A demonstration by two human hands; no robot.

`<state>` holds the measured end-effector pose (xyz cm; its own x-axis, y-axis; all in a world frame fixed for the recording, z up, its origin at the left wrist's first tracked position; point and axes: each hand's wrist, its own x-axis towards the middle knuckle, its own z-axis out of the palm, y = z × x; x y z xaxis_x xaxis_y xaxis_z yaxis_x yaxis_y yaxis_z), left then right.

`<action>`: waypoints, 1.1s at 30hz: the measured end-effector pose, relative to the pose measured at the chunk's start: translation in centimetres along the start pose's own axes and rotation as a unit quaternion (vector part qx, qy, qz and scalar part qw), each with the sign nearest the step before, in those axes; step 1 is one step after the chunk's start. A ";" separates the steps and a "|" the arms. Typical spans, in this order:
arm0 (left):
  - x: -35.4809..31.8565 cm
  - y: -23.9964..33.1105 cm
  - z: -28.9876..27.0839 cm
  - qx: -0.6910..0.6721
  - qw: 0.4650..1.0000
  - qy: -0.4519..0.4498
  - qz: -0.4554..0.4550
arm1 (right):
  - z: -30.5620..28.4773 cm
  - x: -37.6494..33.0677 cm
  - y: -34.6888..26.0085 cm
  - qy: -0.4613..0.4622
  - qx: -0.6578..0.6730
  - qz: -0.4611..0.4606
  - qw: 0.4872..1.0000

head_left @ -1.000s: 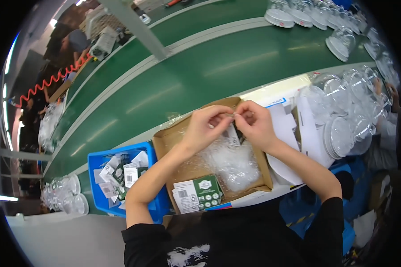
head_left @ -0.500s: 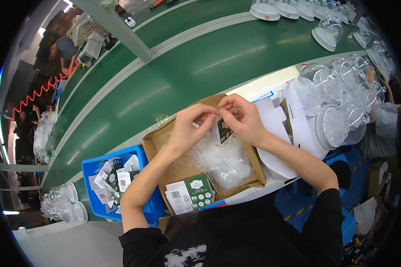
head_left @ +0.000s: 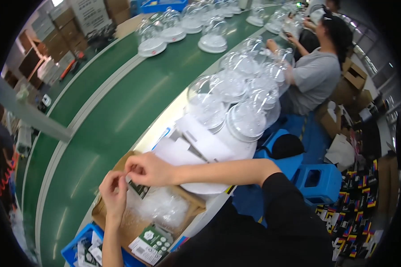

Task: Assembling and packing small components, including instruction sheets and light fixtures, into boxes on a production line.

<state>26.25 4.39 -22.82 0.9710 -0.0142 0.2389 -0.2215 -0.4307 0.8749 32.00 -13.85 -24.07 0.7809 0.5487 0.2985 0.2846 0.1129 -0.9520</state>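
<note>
My left hand and my right hand meet fingertip to fingertip over the far end of a shallow cardboard box, both closed in a pinch. A dark green card tag hangs below my right fingers, partly hidden by them. What my left fingertips pinch is too small to make out. Inside the box lies a heap of clear, thin plastic strands or film. A stack of green and white printed cards lies at the box's near end.
A blue bin with more cards stands left of the box. Clear domed containers with white bases crowd the table to the right. Others stand on the green conveyor. A co-worker sits beyond, near blue stools.
My view has swung to the right, so the box and hands now appear lower left and the co-worker shows fully. My hands stay together in a pinch over the box.
</note>
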 end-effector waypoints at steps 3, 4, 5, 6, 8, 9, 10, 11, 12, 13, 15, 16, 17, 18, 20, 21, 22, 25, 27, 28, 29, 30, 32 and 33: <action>0.3 0.0 0.3 -0.022 1.000 0.002 0.008 | -0.1 0.0 0.1 0.006 -0.019 -0.008 1.000; 0.3 -0.5 0.2 -0.025 1.000 0.000 0.013 | -0.1 0.1 0.1 0.006 -0.022 -0.015 1.000; 0.2 -0.5 0.1 -0.021 1.000 0.006 0.011 | 0.1 0.1 0.1 0.006 -0.014 -0.018 1.000; -0.1 -0.4 0.1 -0.015 1.000 0.012 0.008 | 0.3 0.1 0.1 0.005 -0.002 -0.021 1.000; -0.4 -0.2 0.0 -0.017 1.000 0.011 0.006 | 0.7 0.2 -0.3 0.005 0.006 -0.021 1.000; -0.4 -0.5 0.1 -0.016 1.000 0.008 0.014 | 0.7 0.1 0.1 0.009 0.008 -0.028 1.000; -0.5 -0.6 0.3 -0.025 0.999 0.014 0.017 | 0.8 0.0 0.1 0.007 0.005 -0.025 1.000; -0.5 -0.7 0.4 -0.032 0.999 0.019 0.020 | 0.8 -0.1 0.2 0.005 0.003 -0.021 1.000; -0.4 -0.7 0.4 -0.042 0.999 0.021 0.015 | 0.8 0.0 0.4 -0.003 0.000 -0.003 1.000; -0.4 -0.7 0.4 -0.042 0.999 0.021 0.020 | 0.7 -0.1 0.3 -0.002 -0.002 -0.007 1.000; -0.4 -0.7 0.5 -0.029 0.999 0.007 0.027 | 0.4 -0.3 0.3 -0.006 0.005 -0.013 1.000; -0.3 -0.8 0.4 -0.040 0.999 0.000 0.024 | 0.5 -0.2 0.4 -0.003 0.005 -0.018 1.000; -0.3 -0.9 0.4 -0.040 0.999 0.000 0.030 | 0.5 -0.2 0.6 -0.004 0.010 -0.017 1.000; -0.5 -0.9 0.5 -0.040 0.999 0.000 0.037 | 0.7 -0.3 0.8 -0.005 0.015 -0.014 1.000; -0.4 -1.0 0.5 -0.036 0.999 -0.004 0.035 | 0.5 -0.3 0.5 -0.009 0.009 -0.011 1.000; -0.4 -1.1 0.3 -0.032 0.999 0.004 0.038 | 0.5 -0.3 0.4 -0.017 0.004 -0.003 1.000; -0.3 -0.6 0.5 -0.031 0.999 0.013 0.039 | 0.6 -0.5 0.5 -0.017 0.002 -0.003 1.000; 0.0 2.2 0.1 -0.035 0.994 0.091 0.054 | 0.6 -0.5 0.4 -0.020 -0.001 -0.033 0.999; 0.7 3.1 -1.1 -0.037 0.992 0.075 0.092 | 0.3 -0.4 0.3 -0.022 -0.010 -0.031 0.999; 0.9 3.5 -1.5 -0.055 0.990 0.077 0.103 | 0.3 -0.5 0.4 -0.030 -0.017 -0.026 0.999; 1.2 4.4 -1.5 -0.087 0.987 0.068 0.116 | 0.3 -0.6 0.8 -0.032 -0.019 -0.021 0.999; 1.4 5.3 -1.4 -0.125 0.982 0.055 0.134 | 0.5 -0.3 1.1 -0.017 -0.023 -0.052 0.998; 1.1 8.6 -2.6 -0.173 0.981 0.056 0.070 | 1.7 0.2 0.6 -0.025 -0.011 -0.090 0.996; 1.5 9.5 -1.9 -0.212 0.970 0.009 0.120 | 0.8 0.0 0.6 -0.022 -0.019 -0.080 0.996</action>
<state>25.42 1.96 -13.35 0.8857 -0.0501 0.4615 -0.4624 -0.0070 0.8866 31.73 -13.09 -24.74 0.6990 0.5619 0.4423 0.4252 0.1708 -0.8889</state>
